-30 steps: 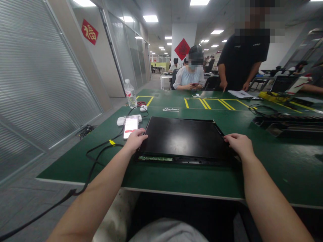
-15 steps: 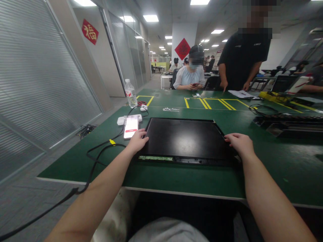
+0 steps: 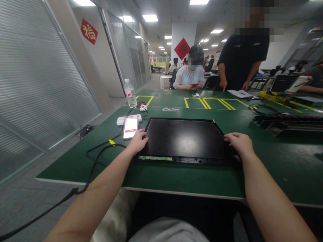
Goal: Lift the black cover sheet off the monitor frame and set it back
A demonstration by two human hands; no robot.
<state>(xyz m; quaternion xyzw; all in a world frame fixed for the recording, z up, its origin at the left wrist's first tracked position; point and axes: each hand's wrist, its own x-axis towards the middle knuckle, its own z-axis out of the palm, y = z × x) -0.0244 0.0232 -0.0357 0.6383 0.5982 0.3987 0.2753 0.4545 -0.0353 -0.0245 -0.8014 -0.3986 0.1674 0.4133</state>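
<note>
A flat black display panel [image 3: 185, 138] lies on the green table [image 3: 176, 174] in front of me, with a strip of green circuit board along its near edge. My left hand [image 3: 138, 141] grips the panel's left edge, fingers curled over it. My right hand [image 3: 239, 144] holds the right edge the same way. The panel rests flat on the table.
A lit phone [image 3: 130, 128], a white power bank [image 3: 127, 118], black cables [image 3: 101, 153] and a water bottle [image 3: 130, 93] sit left of the panel. Dark equipment [image 3: 287, 122] lies to the right. A seated person [image 3: 190, 76] and a standing person [image 3: 242, 57] are across the table.
The panel's far edge has settled slightly lower and both hands have barely shifted; otherwise nothing has visibly changed.
</note>
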